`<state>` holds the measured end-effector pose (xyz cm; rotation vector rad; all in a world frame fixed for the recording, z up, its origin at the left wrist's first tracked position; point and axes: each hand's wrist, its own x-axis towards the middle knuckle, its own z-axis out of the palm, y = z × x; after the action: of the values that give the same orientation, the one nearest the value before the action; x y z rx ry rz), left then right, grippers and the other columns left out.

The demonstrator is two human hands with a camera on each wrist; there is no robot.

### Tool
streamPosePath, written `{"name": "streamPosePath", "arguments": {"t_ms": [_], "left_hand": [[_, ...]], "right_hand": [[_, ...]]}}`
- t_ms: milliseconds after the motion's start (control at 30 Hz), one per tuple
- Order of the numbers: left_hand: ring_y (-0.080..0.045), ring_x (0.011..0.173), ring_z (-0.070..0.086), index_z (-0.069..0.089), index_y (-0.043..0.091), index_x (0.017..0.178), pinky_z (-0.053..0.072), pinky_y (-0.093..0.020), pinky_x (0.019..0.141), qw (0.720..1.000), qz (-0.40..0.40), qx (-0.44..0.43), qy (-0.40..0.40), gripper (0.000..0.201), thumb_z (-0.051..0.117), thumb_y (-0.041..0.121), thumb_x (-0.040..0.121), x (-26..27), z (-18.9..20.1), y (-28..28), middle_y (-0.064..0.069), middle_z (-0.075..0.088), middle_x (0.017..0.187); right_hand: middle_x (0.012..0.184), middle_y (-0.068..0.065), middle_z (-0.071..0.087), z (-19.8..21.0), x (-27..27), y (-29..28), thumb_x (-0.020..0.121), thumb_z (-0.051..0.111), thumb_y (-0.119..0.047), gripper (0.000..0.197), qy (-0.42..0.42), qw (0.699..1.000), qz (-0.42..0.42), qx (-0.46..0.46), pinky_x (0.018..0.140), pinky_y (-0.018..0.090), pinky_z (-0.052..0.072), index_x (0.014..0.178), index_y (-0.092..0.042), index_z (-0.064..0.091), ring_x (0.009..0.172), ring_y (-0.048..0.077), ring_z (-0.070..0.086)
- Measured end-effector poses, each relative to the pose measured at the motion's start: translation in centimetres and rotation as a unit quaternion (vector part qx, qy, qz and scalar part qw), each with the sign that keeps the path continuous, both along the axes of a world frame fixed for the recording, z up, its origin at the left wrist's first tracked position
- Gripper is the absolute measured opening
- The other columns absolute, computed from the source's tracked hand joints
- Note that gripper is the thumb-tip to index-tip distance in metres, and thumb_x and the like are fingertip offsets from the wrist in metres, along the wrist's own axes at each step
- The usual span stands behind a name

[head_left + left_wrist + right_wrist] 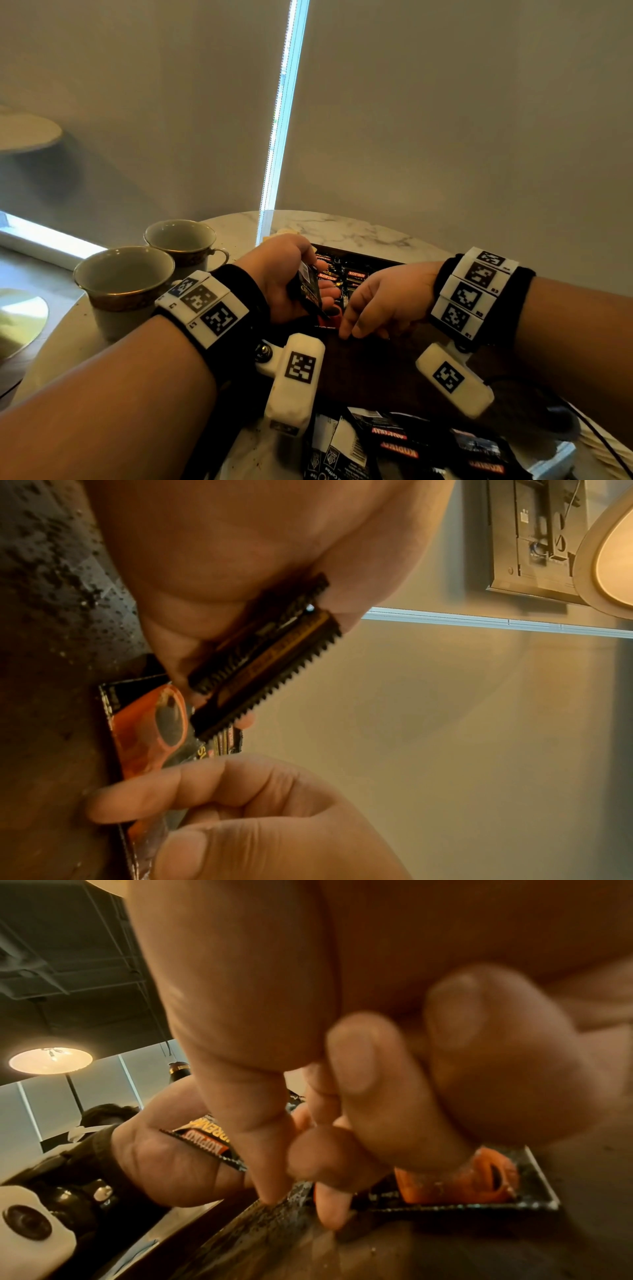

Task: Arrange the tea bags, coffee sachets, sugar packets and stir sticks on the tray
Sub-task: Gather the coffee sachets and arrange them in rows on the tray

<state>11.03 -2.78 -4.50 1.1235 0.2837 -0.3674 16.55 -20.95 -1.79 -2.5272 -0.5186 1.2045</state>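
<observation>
My left hand [294, 274] grips a small stack of black Kopiko coffee sachets [310, 286] upright over the left part of the dark wooden tray [380, 373]; their serrated ends [270, 666] stick out of the fist. One more sachet with an orange cup picture [147, 731] lies flat on the tray floor. My right hand [352, 329] reaches down to it, and index finger and thumb [192, 829] pinch its near end. A row of Kopiko sachets [349, 275] stands along the tray's far side.
Two grey cups with gold bands [126, 284] [183, 241] stand on the round marble table [346, 229], left of the tray. Several loose sachets [407, 442] lie on the table in front of the tray. Blinds hang behind the table.
</observation>
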Motion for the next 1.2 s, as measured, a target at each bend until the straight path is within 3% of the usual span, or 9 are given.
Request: {"name": "streamPosePath", "arguments": {"t_ms": [200, 300, 500, 633, 800, 900, 1000, 1133, 1200], "left_hand": [[-0.028, 0.081, 0.059, 0.056, 0.002, 0.106, 0.051, -0.039, 0.072, 1.000, 0.002, -0.028, 0.001, 0.027, 0.036, 0.013, 0.092, 0.1, 0.0, 0.1, -0.019, 0.056, 0.094], [-0.023, 0.074, 0.050, 0.051, 0.006, 0.100, 0.047, -0.034, 0.068, 0.998, 0.012, -0.058, -0.004, 0.020, 0.035, 0.013, 0.089, 0.2, 0.0, 0.2, -0.014, 0.049, 0.084], [-0.021, 0.065, 0.045, 0.046, 0.010, 0.093, 0.046, -0.032, 0.061, 0.992, 0.033, -0.117, -0.023, 0.015, 0.040, 0.018, 0.083, 0.6, -0.3, 0.4, -0.009, 0.043, 0.076], [-0.030, 0.087, 0.059, 0.057, 0.000, 0.105, 0.052, -0.039, 0.067, 0.990, 0.073, -0.112, -0.043, 0.035, 0.038, 0.026, 0.091, 1.1, -0.6, 0.6, -0.018, 0.054, 0.097], [-0.039, 0.093, 0.064, 0.066, -0.003, 0.110, 0.057, -0.046, 0.072, 0.986, 0.090, -0.125, -0.057, 0.044, 0.037, 0.022, 0.089, 1.1, -0.6, 0.8, -0.023, 0.058, 0.102], [-0.038, 0.090, 0.067, 0.071, 0.003, 0.111, 0.059, -0.044, 0.067, 0.987, 0.101, -0.097, -0.079, 0.040, 0.037, 0.014, 0.090, 1.1, -0.7, 0.7, -0.024, 0.065, 0.108], [-0.041, 0.098, 0.070, 0.071, 0.008, 0.113, 0.060, -0.044, 0.067, 0.987, 0.116, -0.066, -0.088, 0.039, 0.038, 0.006, 0.093, 1.3, -0.8, 0.5, -0.026, 0.068, 0.118], [-0.041, 0.102, 0.069, 0.069, 0.010, 0.114, 0.060, -0.043, 0.065, 0.985, 0.125, -0.064, -0.095, 0.037, 0.041, -0.001, 0.092, 1.3, -0.7, 0.6, -0.025, 0.067, 0.120], [-0.041, 0.101, 0.068, 0.068, 0.010, 0.114, 0.059, -0.042, 0.062, 0.984, 0.132, -0.071, -0.096, 0.036, 0.041, -0.002, 0.093, 1.4, -0.8, 0.6, -0.026, 0.065, 0.120]], "right_hand": [[0.070, 0.004, 0.062, 0.5, 0.5, -0.9, 0.092, 0.065, -0.014, 0.017, -0.025, 0.999, -0.016, 0.019, 0.044, 0.022, 0.035, 0.106, -0.008, 0.072, 0.048, 0.011, 0.049], [0.072, 0.005, 0.063, 0.6, 0.7, -1.7, 0.092, 0.060, -0.010, 0.018, -0.009, 1.000, -0.016, -0.014, 0.045, 0.024, 0.035, 0.103, -0.011, 0.074, 0.051, 0.013, 0.051], [0.084, 0.007, 0.069, 0.0, 0.4, -1.8, 0.087, 0.066, -0.013, 0.025, 0.022, 0.998, -0.037, -0.037, 0.047, 0.022, 0.040, 0.111, -0.010, 0.071, 0.062, 0.016, 0.060], [0.085, 0.006, 0.069, 0.3, 0.5, -1.6, 0.092, 0.062, -0.014, 0.018, -0.003, 0.999, -0.040, -0.029, 0.048, 0.022, 0.040, 0.108, -0.014, 0.072, 0.063, 0.016, 0.059], [0.078, 0.006, 0.067, 1.0, 0.1, -1.4, 0.091, 0.063, -0.015, 0.012, -0.002, 1.000, -0.021, -0.021, 0.048, 0.024, 0.038, 0.097, -0.017, 0.074, 0.059, 0.015, 0.056], [0.074, 0.004, 0.065, 1.5, -0.2, -1.3, 0.092, 0.064, -0.012, 0.009, -0.101, 0.994, -0.029, 0.043, 0.051, 0.025, 0.040, 0.096, -0.012, 0.072, 0.055, 0.012, 0.053], [0.073, 0.003, 0.063, 1.9, -0.6, -0.8, 0.085, 0.074, -0.008, 0.012, -0.186, 0.961, -0.063, 0.196, 0.054, 0.026, 0.042, 0.089, -0.019, 0.069, 0.058, 0.014, 0.053], [0.108, -0.003, 0.060, 2.6, -1.4, -0.1, 0.068, 0.090, -0.022, 0.056, -0.280, 0.932, -0.016, 0.228, 0.080, 0.035, 0.058, 0.110, -0.043, 0.058, 0.091, 0.016, 0.063], [0.113, -0.010, 0.054, 2.7, -2.3, 0.4, 0.068, 0.090, -0.025, 0.061, -0.303, 0.927, 0.029, 0.221, 0.079, 0.028, 0.056, 0.111, -0.052, 0.056, 0.095, 0.009, 0.059]]}}
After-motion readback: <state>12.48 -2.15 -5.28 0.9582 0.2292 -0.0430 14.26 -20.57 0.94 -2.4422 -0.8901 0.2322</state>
